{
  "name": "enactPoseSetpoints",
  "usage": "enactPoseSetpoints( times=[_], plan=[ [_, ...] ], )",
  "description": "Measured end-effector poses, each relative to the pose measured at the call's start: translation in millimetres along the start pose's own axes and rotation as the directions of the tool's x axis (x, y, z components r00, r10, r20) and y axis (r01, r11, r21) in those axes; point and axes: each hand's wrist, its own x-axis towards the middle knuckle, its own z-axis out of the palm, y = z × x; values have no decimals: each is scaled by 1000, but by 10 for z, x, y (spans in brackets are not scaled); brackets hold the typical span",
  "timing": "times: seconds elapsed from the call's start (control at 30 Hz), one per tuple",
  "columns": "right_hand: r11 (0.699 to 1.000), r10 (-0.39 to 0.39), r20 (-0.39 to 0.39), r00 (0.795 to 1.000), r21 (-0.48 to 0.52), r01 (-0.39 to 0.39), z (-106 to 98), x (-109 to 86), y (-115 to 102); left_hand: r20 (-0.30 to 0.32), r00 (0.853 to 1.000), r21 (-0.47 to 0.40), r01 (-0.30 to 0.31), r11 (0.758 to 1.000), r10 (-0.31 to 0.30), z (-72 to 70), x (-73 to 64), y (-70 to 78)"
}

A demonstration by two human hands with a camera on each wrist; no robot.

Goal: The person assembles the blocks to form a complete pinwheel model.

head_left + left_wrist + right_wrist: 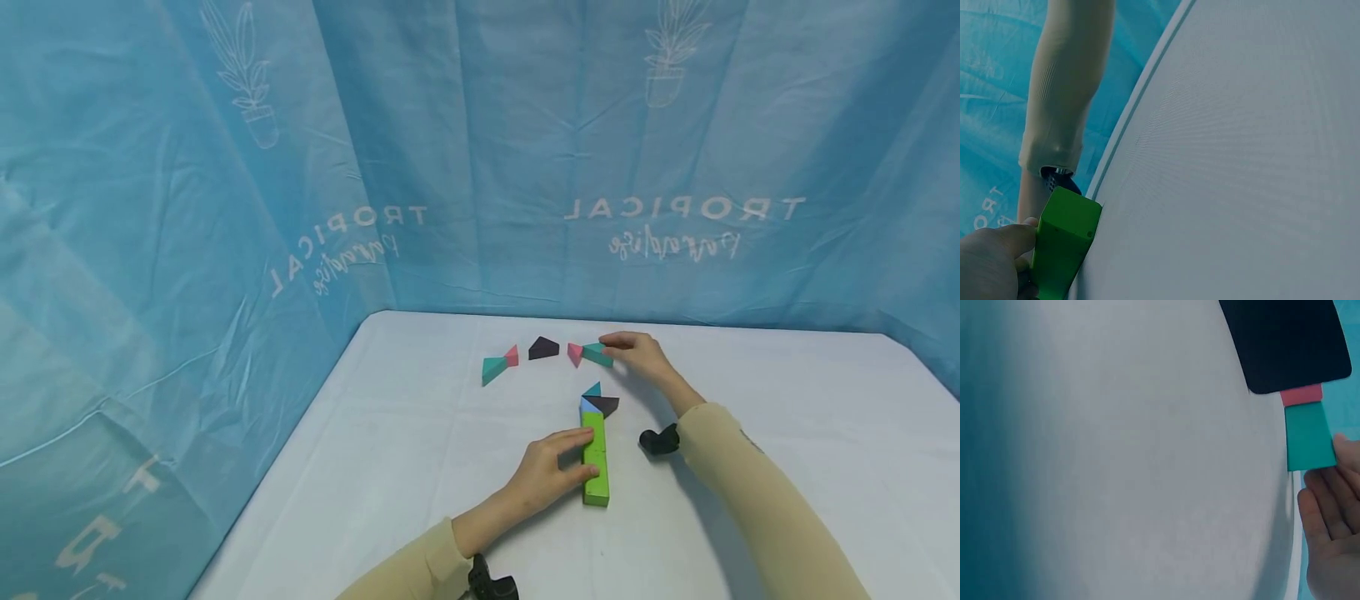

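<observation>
My left hand point(542, 473) lies along the left side of a row of bright green blocks point(596, 458), thumb and fingertips touching them. In the left wrist view, the end of a green block point(1071, 215) tilts up beside the fingers. At the far side, my right hand point(637, 354) pinches the right end of a teal block point(597, 354), whose left tip meets a small pink triangular block point(574, 354). In the right wrist view, the thumb and fingers are at the edge of the teal block point(1310, 437).
Beyond the green row sit a blue block point(589, 406), a dark wedge point(603, 403) and a small teal triangle point(593, 389). Farther left are another dark block point(543, 348), a pink block point(512, 356) and a teal wedge point(493, 368). Blue curtains point(480, 167) edge the white table point(375, 467).
</observation>
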Motion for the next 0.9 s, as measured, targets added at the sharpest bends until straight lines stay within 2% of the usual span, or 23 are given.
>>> enactPoseSetpoints(
  times=[0.33,0.47,0.6,0.7,0.9],
  plan=[
    [999,22,-81,996,-41,-25,38,-60,-13,-3,1000,4,-10,1000,10,18,8,-16],
    [1000,22,-47,999,1,-22,4,-89,-10,-7,1000,12,-21,1000,21,17,15,-23],
    [999,7,19,1000,51,-8,-42,-120,18,2,1000,-24,-2,1000,2,8,21,-15],
    [999,-20,51,998,51,17,-56,-151,32,9,1000,-50,21,999,-20,2,18,-10],
    [997,-70,10,997,-30,71,-16,-193,42,-3,1000,-11,-7,1000,7,9,3,-8]
  ],
)
